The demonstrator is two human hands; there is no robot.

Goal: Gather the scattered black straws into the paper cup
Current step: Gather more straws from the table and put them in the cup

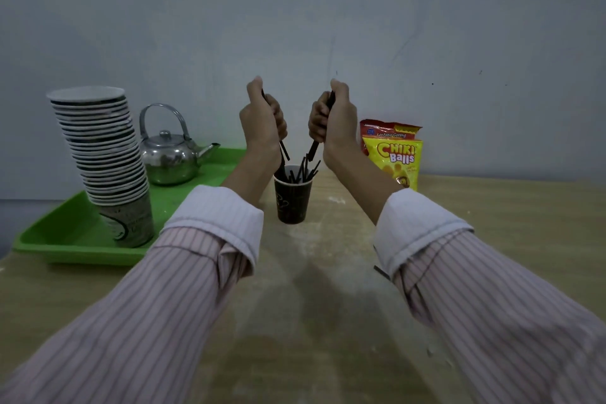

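Fingers point(278, 118) of both hands curl closed around black straws above the dark paper cup point(292, 198).

Left hand point(262, 121) and right hand point(334, 118) flank the cup; each hand's straws point(313, 148) slant down-inward toward its mouth, directly below, both equally near.

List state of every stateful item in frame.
Left hand: grip shut on black straws.
Right hand: grip shut on black straws.
Paper cup: upright, holding straws.
Cup stack: leaning, on green tray.
Kettle: lid on.
Snack bags: standing upright.
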